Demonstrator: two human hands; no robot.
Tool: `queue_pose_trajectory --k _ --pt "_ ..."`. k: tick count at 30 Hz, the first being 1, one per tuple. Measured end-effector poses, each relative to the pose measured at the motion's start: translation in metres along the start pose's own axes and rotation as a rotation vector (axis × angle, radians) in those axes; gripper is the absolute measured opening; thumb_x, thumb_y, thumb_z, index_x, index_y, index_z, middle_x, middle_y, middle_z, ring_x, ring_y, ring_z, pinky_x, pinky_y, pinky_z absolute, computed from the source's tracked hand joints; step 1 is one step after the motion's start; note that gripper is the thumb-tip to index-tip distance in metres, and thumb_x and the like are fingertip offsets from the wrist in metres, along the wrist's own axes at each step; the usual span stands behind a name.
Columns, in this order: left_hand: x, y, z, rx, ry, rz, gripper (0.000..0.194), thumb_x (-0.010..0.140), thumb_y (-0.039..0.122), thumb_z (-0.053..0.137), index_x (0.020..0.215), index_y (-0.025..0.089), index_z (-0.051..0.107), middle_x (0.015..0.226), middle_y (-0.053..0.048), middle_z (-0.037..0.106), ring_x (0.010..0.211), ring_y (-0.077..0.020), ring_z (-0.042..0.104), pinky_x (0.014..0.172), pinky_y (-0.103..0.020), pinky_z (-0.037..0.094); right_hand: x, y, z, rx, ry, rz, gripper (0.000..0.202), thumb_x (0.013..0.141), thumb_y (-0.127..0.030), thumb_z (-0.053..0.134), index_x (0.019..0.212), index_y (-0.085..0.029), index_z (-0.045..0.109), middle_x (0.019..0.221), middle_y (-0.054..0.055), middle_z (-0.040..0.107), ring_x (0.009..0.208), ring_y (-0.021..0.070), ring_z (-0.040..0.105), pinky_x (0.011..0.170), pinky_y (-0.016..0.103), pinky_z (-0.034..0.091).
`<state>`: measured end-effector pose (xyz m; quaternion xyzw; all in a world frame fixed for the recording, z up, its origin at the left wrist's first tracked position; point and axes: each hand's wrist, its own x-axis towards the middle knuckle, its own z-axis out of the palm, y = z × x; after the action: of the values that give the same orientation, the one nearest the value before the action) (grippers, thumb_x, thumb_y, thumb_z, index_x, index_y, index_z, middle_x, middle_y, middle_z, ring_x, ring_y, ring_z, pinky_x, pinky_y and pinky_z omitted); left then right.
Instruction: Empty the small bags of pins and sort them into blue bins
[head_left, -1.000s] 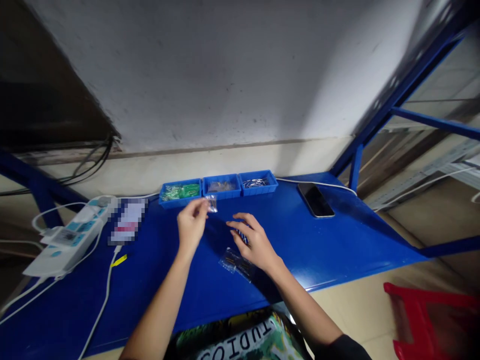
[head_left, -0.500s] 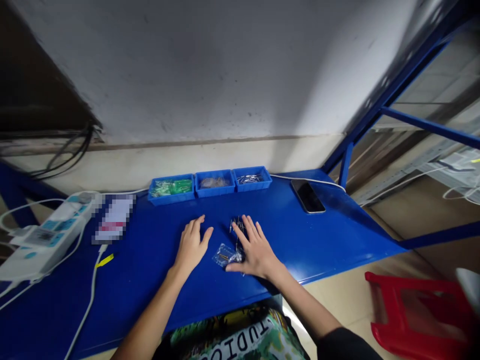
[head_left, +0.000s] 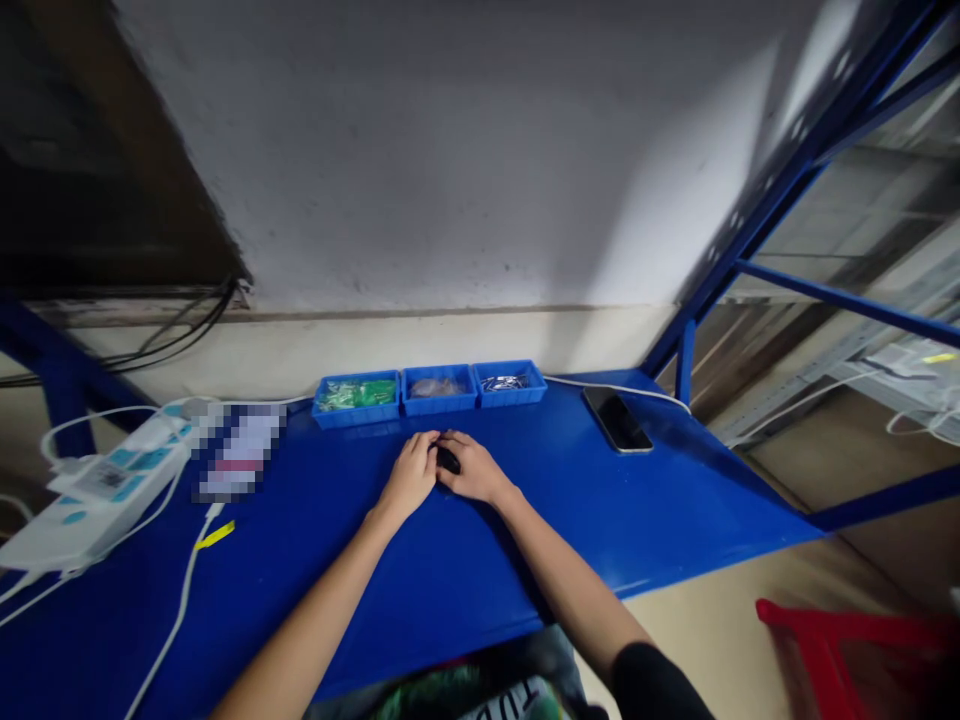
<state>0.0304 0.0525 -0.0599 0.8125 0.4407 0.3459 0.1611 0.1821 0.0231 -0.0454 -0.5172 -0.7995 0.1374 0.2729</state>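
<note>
My left hand (head_left: 414,472) and my right hand (head_left: 474,468) meet over the blue table, just in front of the small bins. Their fingers curve inward, pressed together and touching at the tips. Between them is a dark patch (head_left: 448,460), either shadow or a dark thing; I cannot tell which. Whatever lies under the palms and fingers is hidden. Three blue bins stand in a row behind the hands: one with green and clear packets (head_left: 357,395), one with clear small bags (head_left: 437,388), one with thin metal pieces (head_left: 508,382).
A black phone (head_left: 617,420) lies to the right. On the left are a white power strip (head_left: 112,485), a pixelated phone-like thing (head_left: 241,450) and a white cable (head_left: 184,590) with a yellow tag. Behind stands a wall; a red stool (head_left: 840,640) is at lower right.
Both hands have come together and moved away from me, toward the bins. The loose metal pieces and clear bag seen by my right hand are out of sight. The view has shifted slightly.
</note>
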Motion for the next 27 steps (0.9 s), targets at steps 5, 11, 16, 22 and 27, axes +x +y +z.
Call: queue_pose_trajectory --k 5,11,16,22,27 --pt "0.001 -0.004 -0.008 -0.149 0.046 -0.08 0.025 0.086 0.014 0.037 0.099 0.019 0.058 0.1 -0.005 0.066 0.09 -0.0162 0.064 0.082 -0.031 0.05 -0.003 0.012 -0.011 0.256 0.089 0.06 0.033 0.087 -0.03 0.05 0.116 -0.017 0.059 0.111 0.009 0.064 0.103 0.0191 0.059 0.089 0.032 0.045" --pt "-0.001 0.009 -0.009 0.056 -0.018 -0.047 0.02 0.087 0.027 0.046 0.095 0.023 0.063 0.094 -0.004 0.065 0.091 -0.0204 0.059 0.084 -0.037 0.044 -0.009 0.034 -0.027 0.132 0.2 0.193 0.026 0.085 -0.024 0.052 0.107 -0.015 0.063 0.101 0.009 0.064 0.097 0.0216 0.055 0.09 0.039 0.041" --pt "-0.005 0.021 -0.009 0.269 -0.093 -0.096 0.022 0.082 0.035 0.054 0.101 0.029 0.064 0.09 -0.005 0.06 0.095 -0.0264 0.052 0.084 -0.046 0.036 -0.012 0.025 -0.029 -0.017 0.115 0.08 0.03 0.084 -0.029 0.056 0.111 -0.018 0.062 0.104 0.009 0.058 0.097 0.0212 0.051 0.088 0.038 0.042" --pt "-0.006 0.019 -0.01 0.24 -0.096 -0.177 0.011 0.082 0.025 0.053 0.079 0.025 0.063 0.092 -0.004 0.057 0.096 -0.0245 0.049 0.081 -0.043 0.035 -0.011 0.016 -0.018 -0.042 0.106 0.038 0.028 0.084 -0.03 0.057 0.11 -0.02 0.061 0.102 0.009 0.056 0.095 0.0214 0.051 0.084 0.038 0.044" --pt "-0.008 0.013 -0.009 0.204 -0.063 -0.168 0.019 0.089 0.03 0.045 0.086 0.024 0.063 0.097 -0.005 0.058 0.095 -0.0241 0.05 0.081 -0.042 0.035 -0.011 0.013 -0.019 0.022 0.117 -0.039 0.024 0.085 -0.025 0.056 0.107 -0.019 0.06 0.098 0.008 0.057 0.092 0.0199 0.052 0.084 0.035 0.044"
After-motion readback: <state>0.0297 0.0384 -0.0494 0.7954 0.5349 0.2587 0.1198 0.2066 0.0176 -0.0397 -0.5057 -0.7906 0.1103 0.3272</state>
